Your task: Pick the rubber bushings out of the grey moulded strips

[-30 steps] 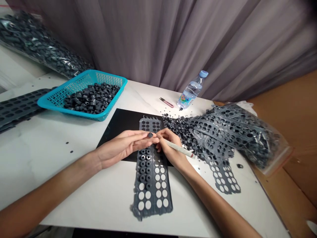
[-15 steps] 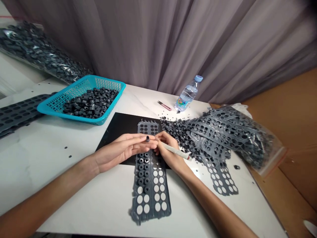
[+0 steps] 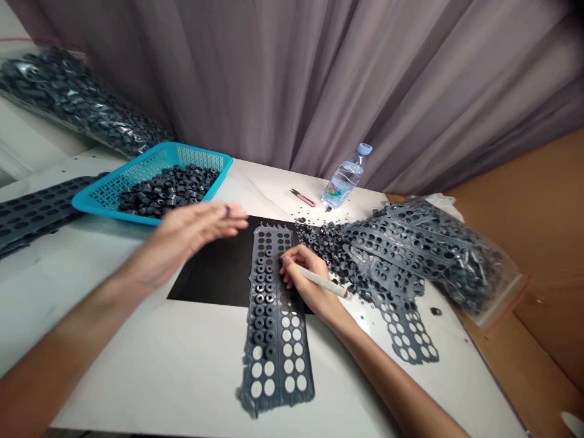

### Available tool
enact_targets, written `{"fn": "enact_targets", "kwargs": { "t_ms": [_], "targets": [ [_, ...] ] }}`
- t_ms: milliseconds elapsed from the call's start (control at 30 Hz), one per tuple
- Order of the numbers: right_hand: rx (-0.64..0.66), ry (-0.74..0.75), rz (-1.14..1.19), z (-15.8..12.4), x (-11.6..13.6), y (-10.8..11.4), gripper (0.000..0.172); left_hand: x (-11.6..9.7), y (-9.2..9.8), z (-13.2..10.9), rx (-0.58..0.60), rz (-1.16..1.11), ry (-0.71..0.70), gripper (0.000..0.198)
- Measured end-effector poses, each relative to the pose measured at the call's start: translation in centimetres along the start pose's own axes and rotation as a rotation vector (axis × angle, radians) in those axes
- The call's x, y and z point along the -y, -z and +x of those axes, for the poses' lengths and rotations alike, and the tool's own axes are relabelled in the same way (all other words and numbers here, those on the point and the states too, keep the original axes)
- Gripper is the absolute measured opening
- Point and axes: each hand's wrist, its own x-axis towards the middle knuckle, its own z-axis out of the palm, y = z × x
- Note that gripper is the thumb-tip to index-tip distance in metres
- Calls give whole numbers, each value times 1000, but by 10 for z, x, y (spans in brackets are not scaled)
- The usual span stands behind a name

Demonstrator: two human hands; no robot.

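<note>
My left hand (image 3: 201, 225), blurred by motion, is over the front right edge of the blue basket with its fingers stretched. A small dark rubber sleeve (image 3: 228, 212) shows at its fingertips, apparently held by the thumb. My right hand (image 3: 308, 274) grips a white pen-like tool (image 3: 322, 281) with a reddish end, beside the grey rubber sheet (image 3: 278, 395). That sheet has columns of round holes, and several upright rubber sleeves stand in its left half. The sheet lies partly on a black mat (image 3: 210, 286).
The blue basket (image 3: 118, 216) holds many loose sleeves. A bag of dark pieces (image 3: 82, 97) lies behind it. Perforated sheets, one at left (image 3: 41, 204), flank the workspace. Loose pieces (image 3: 335, 249), a clear bag (image 3: 479, 274), pink snips (image 3: 302, 197) and a water bottle (image 3: 345, 179) are at right.
My left hand has moved left and up, away from the sheet toward the basket, with the sleeve. My right hand stays by the sheet with the pen-like tool.
</note>
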Motion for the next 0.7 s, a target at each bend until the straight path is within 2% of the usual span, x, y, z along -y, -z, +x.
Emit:
{"fn": "enact_targets", "kwargs": {
  "t_ms": [67,100,167,233,267,333,433,467,500,533,600,667,700],
  "targets": [
    [0,6,-23,0,0,-1,17,-2,35,13,-339,341,-289,33],
    [1,13,-42,0,0,-1,16,0,54,20,-486,491,-381,33],
    [0,29,-84,-1,0,0,16,6,88,32,-606,796,-359,31],
    [0,43,-118,-1,0,2,17,14,111,39,-588,1034,-288,30],
    [1,47,-128,0,-1,3,17,16,116,39,-573,1091,-294,31],
    [4,46,-117,1,0,4,17,17,112,36,-576,1112,-372,34],
    [28,29,-31,5,1,5,13,11,77,24,-590,1063,-504,32],
    [45,21,4,7,1,4,12,9,61,19,-520,1041,-528,30],
    [66,14,31,8,2,4,12,8,44,15,-374,990,-523,29],
    [89,8,50,9,2,3,13,8,28,11,-199,912,-529,28],
    [131,-1,63,11,3,1,14,14,2,6,140,785,-438,25],
    [161,-4,60,13,2,0,14,23,-14,3,348,708,-353,25],
    [171,-4,60,13,2,0,14,28,-19,3,406,688,-328,25]
  ]
}}
